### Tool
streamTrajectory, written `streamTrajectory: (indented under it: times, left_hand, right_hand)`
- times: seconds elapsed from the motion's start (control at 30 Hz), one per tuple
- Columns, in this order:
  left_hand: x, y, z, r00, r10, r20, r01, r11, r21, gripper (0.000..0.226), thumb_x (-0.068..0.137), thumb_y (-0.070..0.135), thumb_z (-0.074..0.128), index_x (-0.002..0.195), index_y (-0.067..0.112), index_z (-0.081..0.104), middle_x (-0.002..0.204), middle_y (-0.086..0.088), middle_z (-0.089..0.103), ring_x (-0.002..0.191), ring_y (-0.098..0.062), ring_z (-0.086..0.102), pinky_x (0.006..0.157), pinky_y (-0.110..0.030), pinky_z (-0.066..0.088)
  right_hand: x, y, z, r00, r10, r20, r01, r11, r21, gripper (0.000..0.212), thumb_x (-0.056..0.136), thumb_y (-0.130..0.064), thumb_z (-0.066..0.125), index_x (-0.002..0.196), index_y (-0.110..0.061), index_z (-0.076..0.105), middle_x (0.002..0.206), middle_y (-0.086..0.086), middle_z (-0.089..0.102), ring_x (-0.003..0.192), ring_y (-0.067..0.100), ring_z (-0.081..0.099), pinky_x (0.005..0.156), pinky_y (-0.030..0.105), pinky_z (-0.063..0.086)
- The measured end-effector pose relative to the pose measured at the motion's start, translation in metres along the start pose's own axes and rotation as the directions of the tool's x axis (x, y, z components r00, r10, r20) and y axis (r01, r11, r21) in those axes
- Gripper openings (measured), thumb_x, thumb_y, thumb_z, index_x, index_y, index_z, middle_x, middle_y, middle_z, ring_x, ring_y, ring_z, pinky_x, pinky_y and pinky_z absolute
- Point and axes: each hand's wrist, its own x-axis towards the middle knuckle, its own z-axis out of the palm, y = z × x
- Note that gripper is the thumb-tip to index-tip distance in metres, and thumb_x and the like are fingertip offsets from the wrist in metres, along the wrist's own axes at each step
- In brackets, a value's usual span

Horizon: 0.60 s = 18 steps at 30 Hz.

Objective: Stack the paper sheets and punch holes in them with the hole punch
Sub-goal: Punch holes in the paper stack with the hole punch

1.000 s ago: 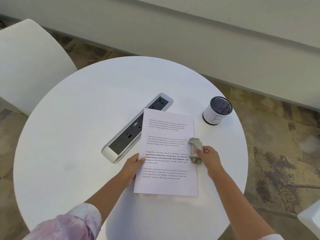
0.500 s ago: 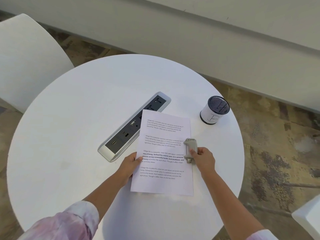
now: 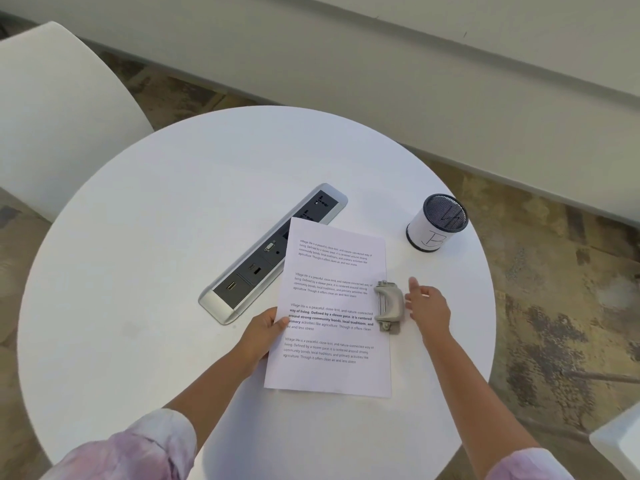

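A stack of printed paper sheets lies on the round white table, its top left corner over the power strip. A grey hole punch sits on the right edge of the sheets, about halfway along. My left hand holds the left edge of the sheets, thumb on top. My right hand hovers just right of the punch with fingers spread and relaxed, not gripping it.
A silver and black power strip is set in the table left of the sheets. A white mesh pen cup stands at the back right. White chairs are at the left and bottom right.
My right hand has let go of the hole punch and drawn back slightly to the right. The punch now sits on the paper's right edge. My left hand stays on the sheets.
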Motion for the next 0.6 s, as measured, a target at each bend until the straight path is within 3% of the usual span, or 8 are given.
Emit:
streamTrajectory:
  times: [0.07,0.17,0.23,0.3,0.47,0.6]
  left_hand:
    - [-0.001,0.002,0.001,1.000,0.009,-0.003,-0.009,1.000,0.011,0.015,0.096,0.023,0.049,0.103,0.023,0.061,0.106,-0.002,0.071,0.096,-0.022,0.067,0.080,-0.038,0.055]
    - [-0.002,0.004,0.001,1.000,0.016,-0.005,-0.016,1.000,0.026,0.013,0.095,0.024,0.049,0.101,0.024,0.061,0.103,-0.001,0.071,0.091,-0.019,0.067,0.075,-0.033,0.055]
    - [-0.002,0.003,0.001,1.000,0.018,-0.004,-0.018,0.999,0.029,0.014,0.095,0.024,0.049,0.101,0.023,0.061,0.103,0.000,0.071,0.091,-0.019,0.067,0.076,-0.035,0.055]
    - [-0.001,0.002,0.001,1.000,0.029,-0.006,-0.029,0.999,0.035,0.013,0.095,0.025,0.049,0.099,0.023,0.061,0.102,-0.001,0.071,0.091,-0.020,0.068,0.076,-0.036,0.055]
    - [0.003,-0.001,0.000,0.999,0.042,-0.015,-0.042,0.998,0.049,0.012,0.095,0.023,0.049,0.096,0.021,0.061,0.102,-0.005,0.071,0.092,-0.023,0.068,0.079,-0.038,0.055]
    - [0.005,-0.003,-0.001,0.999,0.040,-0.012,-0.039,0.998,0.049,0.012,0.095,0.024,0.049,0.096,0.021,0.061,0.103,-0.004,0.071,0.091,-0.021,0.068,0.071,-0.032,0.055]
  right_hand:
    - [0.008,-0.008,0.002,1.000,-0.030,-0.001,0.030,0.999,-0.045,0.034,0.092,-0.044,0.043,0.095,-0.013,0.055,0.099,0.009,0.069,0.102,0.031,0.062,0.095,0.048,0.046]
    - [0.014,-0.022,0.008,0.996,-0.088,0.014,0.089,0.990,-0.111,0.032,0.095,-0.031,0.042,0.106,-0.004,0.057,0.111,0.012,0.065,0.106,0.031,0.058,0.096,0.036,0.041]
    - [0.015,-0.028,0.012,0.984,-0.179,0.019,0.180,0.971,-0.160,0.026,0.094,-0.020,0.046,0.109,-0.002,0.056,0.114,0.013,0.061,0.108,0.030,0.056,0.089,0.029,0.037]
    - [0.016,-0.028,0.018,0.956,-0.291,0.034,0.292,0.935,-0.202,0.021,0.091,-0.013,0.049,0.108,-0.004,0.057,0.114,0.013,0.059,0.108,0.031,0.054,0.092,0.033,0.038]
    - [0.014,-0.024,0.030,0.940,-0.342,-0.010,0.331,0.915,-0.231,0.022,0.092,-0.009,0.044,0.109,-0.006,0.057,0.116,0.012,0.059,0.112,0.032,0.049,0.096,0.040,0.037]
    - [0.011,-0.023,0.036,0.929,-0.371,-0.021,0.348,0.890,-0.294,0.023,0.093,-0.012,0.040,0.111,-0.012,0.055,0.119,0.006,0.057,0.113,0.027,0.045,0.092,0.037,0.037]
